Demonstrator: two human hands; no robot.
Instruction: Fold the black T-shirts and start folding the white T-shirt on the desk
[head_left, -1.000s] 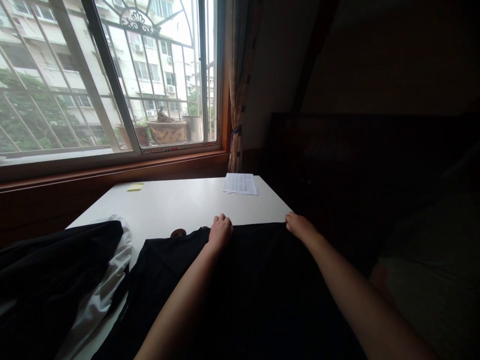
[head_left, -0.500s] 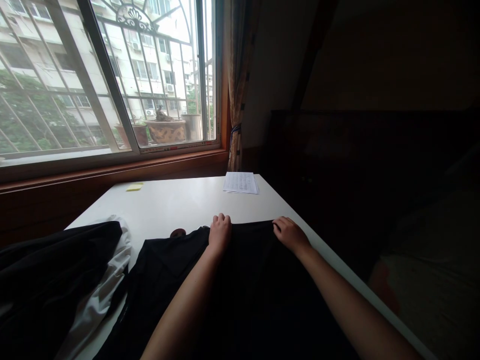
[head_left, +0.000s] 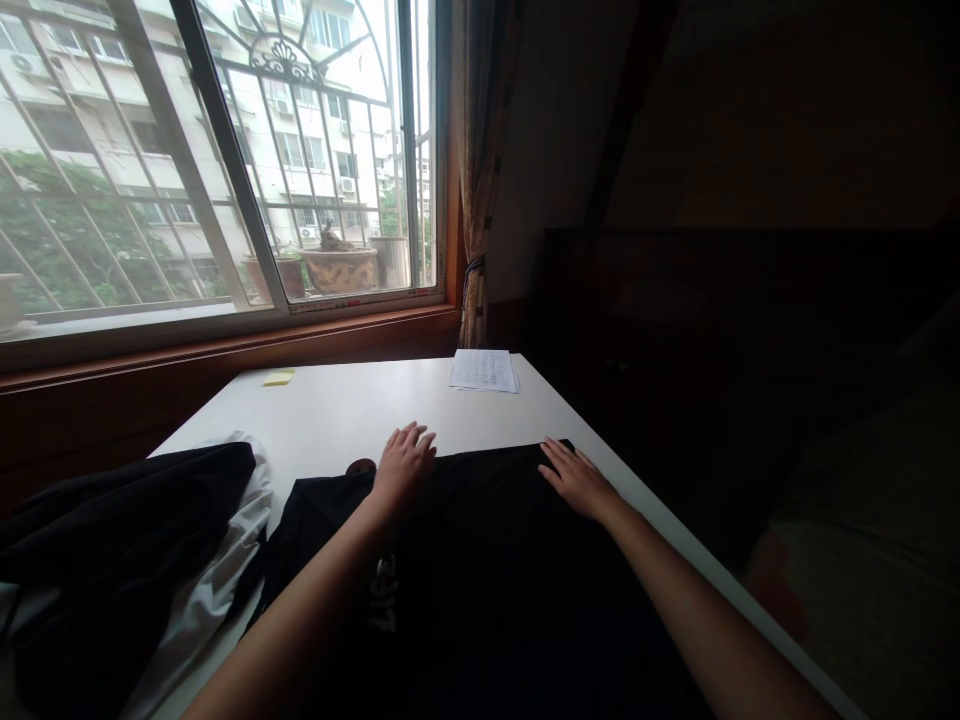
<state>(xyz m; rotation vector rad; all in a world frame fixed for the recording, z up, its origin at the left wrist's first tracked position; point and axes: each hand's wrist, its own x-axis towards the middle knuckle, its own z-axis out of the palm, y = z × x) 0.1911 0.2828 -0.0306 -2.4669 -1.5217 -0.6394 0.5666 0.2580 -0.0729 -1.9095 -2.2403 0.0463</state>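
black cloth (head_left: 480, 580) lies under the right hand (head_left: 574, 477), splayed flat near the right edge of the white table (head_left: 360, 400), and the left hand (head_left: 403, 465), fingers loosely apart; it spreads toward the near side. papers (head_left: 484, 370) occupy the far right corner.

Lit by daylight through far-left window (head_left: 337, 170) | nearly blown out in sky (head_left: 366, 75) beyond | gleams softly on white table (head_left: 352, 410) | falls almost black along right | hides most folds in black cloth (head_left: 487, 560) | stretches toward edges | leaves writing on far papers (head_left: 484, 370) illegible
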